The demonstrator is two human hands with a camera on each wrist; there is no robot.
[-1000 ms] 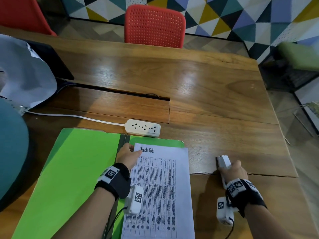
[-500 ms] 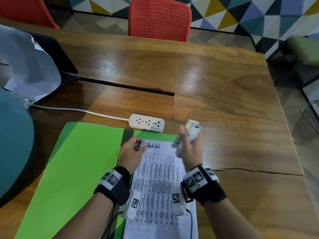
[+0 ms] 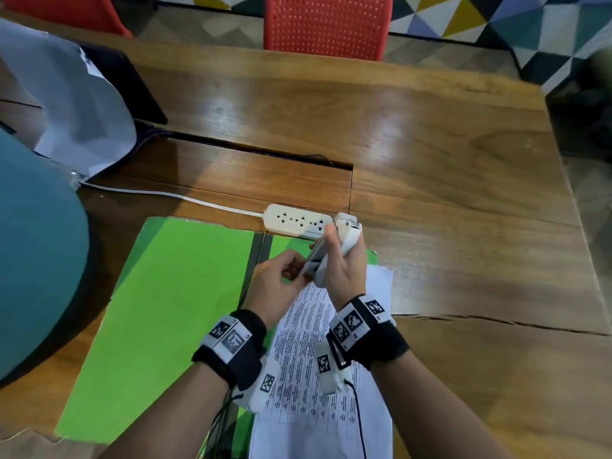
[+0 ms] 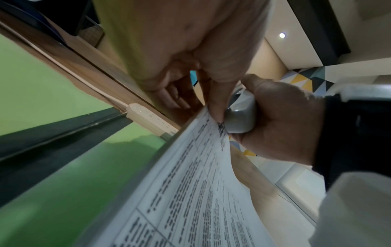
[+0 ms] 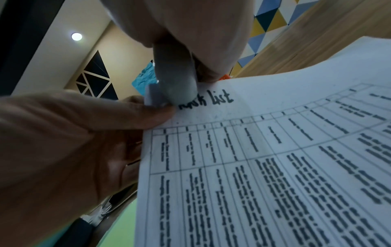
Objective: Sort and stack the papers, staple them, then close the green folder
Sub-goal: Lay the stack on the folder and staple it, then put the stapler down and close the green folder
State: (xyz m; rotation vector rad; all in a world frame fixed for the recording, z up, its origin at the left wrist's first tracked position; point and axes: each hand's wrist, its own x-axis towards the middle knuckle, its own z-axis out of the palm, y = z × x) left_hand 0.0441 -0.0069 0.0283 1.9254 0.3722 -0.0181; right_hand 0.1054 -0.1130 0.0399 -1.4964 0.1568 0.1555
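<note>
A green folder [image 3: 172, 313] lies open on the wooden table. On its right half rests a stack of printed papers [image 3: 318, 376] headed "Task list". My left hand [image 3: 281, 276] pinches the stack's top left corner [image 4: 211, 120] and lifts it off the folder. My right hand [image 3: 341, 263] grips a white stapler [image 3: 344, 240], whose mouth sits over that lifted corner [image 5: 175, 90] next to the heading. In the right wrist view my left thumb [image 5: 135, 113] lies on the paper right beside the stapler's tip.
A white power strip [image 3: 298, 221] with its cable lies just beyond the folder. A grey-white bag [image 3: 63, 94] over a dark object sits at the far left. A red chair [image 3: 326, 24] stands past the table's far edge. A teal cushion [image 3: 33, 260] lies at the left.
My right hand picked the stapler up from the table at the right and carried it left to the papers' top corner. My left hand raised that corner off the folder.
</note>
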